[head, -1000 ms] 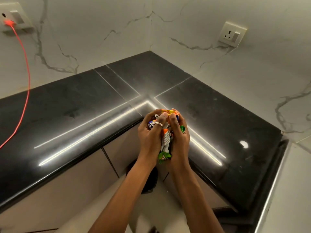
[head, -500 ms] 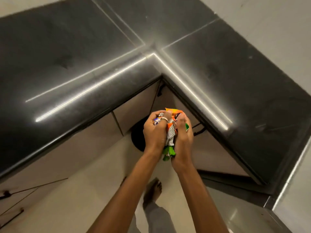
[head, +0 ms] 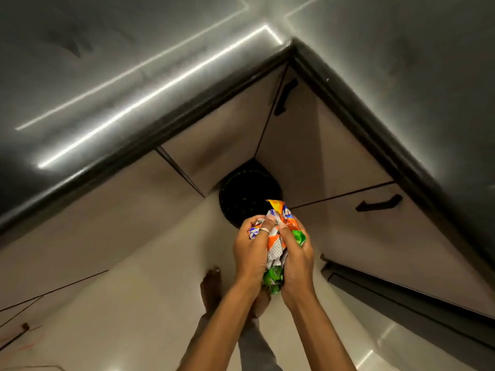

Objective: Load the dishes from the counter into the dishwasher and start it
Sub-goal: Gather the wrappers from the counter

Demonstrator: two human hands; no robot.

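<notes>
Both my hands clutch a crumpled bundle of colourful wrappers (head: 277, 243), orange, white and green. My left hand (head: 250, 250) grips its left side, a ring on one finger. My right hand (head: 297, 254) grips its right side. The bundle hangs low over the floor, just in front of a round black bin (head: 242, 194) that stands in the inner corner under the counter. No dishes and no dishwasher are in view.
The black L-shaped counter (head: 107, 62) fills the top and right, its edge above beige cabinet doors (head: 222, 135) with black handles (head: 379, 204). My bare feet (head: 211, 287) stand on the pale floor. A dark plinth (head: 401, 303) runs along the lower right.
My view has tilted down from the countertop to the floor. Both hands, still holding the wrappers, have moved off the counter and down toward the black bin.
</notes>
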